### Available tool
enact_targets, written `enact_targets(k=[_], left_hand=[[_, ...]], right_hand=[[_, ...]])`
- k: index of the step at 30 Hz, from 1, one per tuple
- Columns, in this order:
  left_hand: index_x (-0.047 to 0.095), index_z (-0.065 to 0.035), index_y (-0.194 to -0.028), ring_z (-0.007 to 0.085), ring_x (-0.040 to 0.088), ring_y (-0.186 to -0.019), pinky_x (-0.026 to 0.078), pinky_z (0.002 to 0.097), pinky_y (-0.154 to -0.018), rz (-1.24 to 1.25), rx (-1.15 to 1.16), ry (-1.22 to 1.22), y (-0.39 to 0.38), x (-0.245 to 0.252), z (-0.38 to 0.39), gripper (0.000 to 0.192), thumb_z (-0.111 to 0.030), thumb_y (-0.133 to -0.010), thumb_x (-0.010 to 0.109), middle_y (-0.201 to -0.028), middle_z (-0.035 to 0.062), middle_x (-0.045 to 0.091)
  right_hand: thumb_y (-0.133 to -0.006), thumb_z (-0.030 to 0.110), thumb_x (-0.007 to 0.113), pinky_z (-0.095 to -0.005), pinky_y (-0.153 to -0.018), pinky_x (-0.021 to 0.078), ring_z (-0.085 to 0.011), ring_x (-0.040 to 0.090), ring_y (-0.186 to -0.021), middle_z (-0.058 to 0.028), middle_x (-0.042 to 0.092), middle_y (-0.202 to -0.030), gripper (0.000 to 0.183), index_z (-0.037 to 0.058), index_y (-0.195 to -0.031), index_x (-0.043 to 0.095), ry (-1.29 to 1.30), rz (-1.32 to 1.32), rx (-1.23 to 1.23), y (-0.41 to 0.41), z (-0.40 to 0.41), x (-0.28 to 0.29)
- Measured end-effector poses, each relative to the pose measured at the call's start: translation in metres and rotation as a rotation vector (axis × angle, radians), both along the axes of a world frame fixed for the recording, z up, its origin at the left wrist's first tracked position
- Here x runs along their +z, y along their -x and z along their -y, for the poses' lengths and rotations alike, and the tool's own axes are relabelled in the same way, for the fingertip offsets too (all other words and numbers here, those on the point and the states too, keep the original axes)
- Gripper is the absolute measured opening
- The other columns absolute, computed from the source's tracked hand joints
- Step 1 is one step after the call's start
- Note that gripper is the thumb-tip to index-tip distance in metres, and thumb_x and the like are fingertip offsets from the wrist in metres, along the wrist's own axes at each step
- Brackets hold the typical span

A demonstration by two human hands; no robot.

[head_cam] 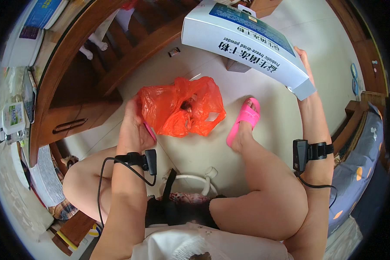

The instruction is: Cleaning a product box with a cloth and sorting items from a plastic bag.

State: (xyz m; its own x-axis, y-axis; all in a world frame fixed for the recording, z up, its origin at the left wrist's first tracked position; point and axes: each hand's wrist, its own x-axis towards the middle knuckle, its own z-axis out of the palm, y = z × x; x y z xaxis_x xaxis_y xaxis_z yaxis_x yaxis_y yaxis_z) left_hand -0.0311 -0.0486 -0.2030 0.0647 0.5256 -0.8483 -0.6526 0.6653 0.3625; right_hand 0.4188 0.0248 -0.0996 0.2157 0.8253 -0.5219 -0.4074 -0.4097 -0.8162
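Note:
With my left hand [134,109] I grip the left side of a red plastic bag [182,107], my fingers mostly hidden by it. The bag hangs over the floor between my feet, its top partly open on something dark that I cannot make out. My right hand [303,60] is at the right end of a large white and blue cardboard box [243,48], which bears printed writing. The box is tilted, its long side facing me, and hides most of that hand's fingers. Bag and box are apart.
A wooden desk with a drawer [71,125] stands at left, with slatted wood behind it. A small wrapper [174,52] lies on the tiles. My foot in a pink slipper [243,122] is right of the bag. A bed with blue bedding [354,169] stands at right.

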Motion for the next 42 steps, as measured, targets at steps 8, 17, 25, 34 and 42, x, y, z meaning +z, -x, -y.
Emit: enact_targets(k=[8,17,25,34,42], left_hand=[[0.063,-0.0041,-0.115,0.0166,0.06,-0.088,0.049,0.0283,-0.079,-1.172,-0.025,-0.457,-0.038,0.041,-0.051,0.034,-0.009,-0.084,0.051,-0.102,0.0072,0.065],[0.051,-0.0035,-0.132,0.0198,0.063,-0.101,0.051,0.0315,-0.086,-0.225,-0.674,-0.871,-0.235,0.058,-0.061,0.045,-0.004,-0.087,0.056,-0.121,0.0148,0.059],[0.039,-0.0041,-0.142,0.0223,0.056,-0.114,0.05,0.0335,-0.09,-0.192,-0.924,-0.548,-0.323,0.004,-0.041,0.058,-0.013,-0.089,0.06,-0.137,0.0182,0.047],[0.021,-0.0106,-0.152,0.0212,0.056,-0.111,0.05,0.0326,-0.084,-0.217,-0.945,-0.548,-0.34,-0.004,-0.051,0.076,-0.015,-0.088,0.062,-0.143,0.0176,0.041],[0.014,-0.0111,-0.153,0.0221,0.052,-0.119,0.049,0.032,-0.088,-0.272,-0.951,-0.601,-0.334,-0.054,-0.055,0.081,-0.014,-0.087,0.061,-0.152,0.0195,0.03]], right_hand=[[-0.092,0.044,0.05,-0.0287,-0.063,0.0526,-0.0139,0.064,-0.077,-0.0014,0.065,-0.089,0.034,0.0142,-0.105,0.063,-0.016,-0.079,-0.035,-0.045,0.017,-0.021],[-0.087,0.04,0.052,-0.0339,-0.051,0.055,-0.0216,0.067,-0.068,-0.0033,0.068,-0.082,0.03,0.0145,-0.098,0.062,0.016,-0.382,-0.339,-0.103,0.071,-0.084],[-0.092,0.045,0.037,-0.0429,-0.068,0.0528,-0.0246,0.064,-0.093,-0.0048,0.064,-0.109,0.043,0.0159,-0.117,0.055,0.137,-0.279,-0.572,-0.108,0.091,-0.13],[-0.091,0.04,0.049,-0.0377,-0.064,0.0548,-0.0224,0.061,-0.083,-0.0056,0.064,-0.096,0.033,0.0135,-0.109,0.058,0.353,-0.726,-0.464,-0.096,0.084,-0.157],[-0.094,0.041,0.052,-0.0381,-0.05,0.0537,-0.0252,0.065,-0.076,-0.0102,0.064,-0.095,0.037,0.0118,-0.116,0.056,0.549,-0.092,-0.089,-0.074,0.076,-0.185]])
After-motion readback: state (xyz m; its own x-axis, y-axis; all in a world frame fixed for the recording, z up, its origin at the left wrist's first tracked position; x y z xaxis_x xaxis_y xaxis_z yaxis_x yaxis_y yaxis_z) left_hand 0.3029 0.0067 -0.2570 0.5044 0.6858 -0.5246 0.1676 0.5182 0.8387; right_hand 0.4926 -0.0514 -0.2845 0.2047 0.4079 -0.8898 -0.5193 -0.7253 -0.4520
